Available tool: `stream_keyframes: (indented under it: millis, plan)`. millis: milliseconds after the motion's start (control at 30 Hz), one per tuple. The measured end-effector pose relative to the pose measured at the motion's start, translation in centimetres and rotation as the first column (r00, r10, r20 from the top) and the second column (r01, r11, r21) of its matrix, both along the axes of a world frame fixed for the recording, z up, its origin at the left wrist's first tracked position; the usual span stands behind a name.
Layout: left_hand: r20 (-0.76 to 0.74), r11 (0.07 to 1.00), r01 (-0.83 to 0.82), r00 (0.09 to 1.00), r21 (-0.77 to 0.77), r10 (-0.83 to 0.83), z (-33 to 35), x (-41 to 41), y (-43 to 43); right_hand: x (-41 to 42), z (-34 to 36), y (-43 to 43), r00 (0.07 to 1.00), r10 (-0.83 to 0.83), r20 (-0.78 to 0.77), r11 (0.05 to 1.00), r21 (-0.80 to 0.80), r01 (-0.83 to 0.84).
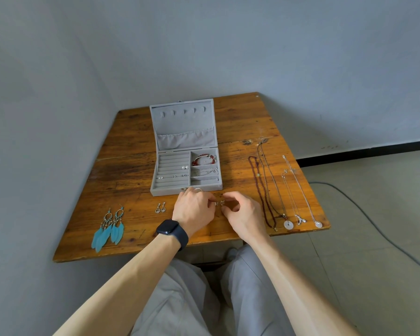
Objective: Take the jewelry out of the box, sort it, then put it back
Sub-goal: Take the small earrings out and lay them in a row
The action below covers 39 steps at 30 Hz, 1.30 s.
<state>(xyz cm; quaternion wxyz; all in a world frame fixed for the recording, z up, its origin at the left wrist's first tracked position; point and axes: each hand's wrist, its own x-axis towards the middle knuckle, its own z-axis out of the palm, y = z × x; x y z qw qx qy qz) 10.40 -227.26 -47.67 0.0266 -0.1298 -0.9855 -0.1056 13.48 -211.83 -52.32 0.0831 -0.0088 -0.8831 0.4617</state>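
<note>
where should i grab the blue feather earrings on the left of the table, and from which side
Pinch each of the blue feather earrings by its metal hoop at the far end, coming straight down from above. They lie flat on the table, and the feathers at the near end look soft and would likely bend.

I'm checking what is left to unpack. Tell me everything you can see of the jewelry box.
The box is grey, velvet-looking, open on the table, lid standing back with five hooks and a pocket. Left half: ring rolls holding pearl studs and small silver pieces. Right half: three compartments, a red bracelet farthest, a silver chain in the middle. The left hand is at its front wall; contact unclear.
</note>
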Motion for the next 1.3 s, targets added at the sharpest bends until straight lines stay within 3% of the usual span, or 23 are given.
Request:
stream_keyframes:
  millis: [400, 800, 1300]
  plan:
    - [-0.114, 0.978, -0.043, 0.991, 0.202, 0.067, 2.8, 0.8, -5.1, 2.2, 2.1, 0.3, 1.0, 0.017, -0.008, 0.997, -0.073, -0.018]
    - [-0.116, 0.969, -0.178, 0.973, 0.17, 0.199, 1.5, 1.5, -10.7, 0.5, 7.8, -2.5, 0.97, 0.17, -0.176, 0.957, 0.264, -0.12]
    - [-0.046, 0.987, -0.14, 0.988, 0.078, 0.144, 1.3, -8.7, -9.2, -12.3, 7.6, -6.6, 0.965, 0.259, -0.037, 0.821, 0.535, -0.2]
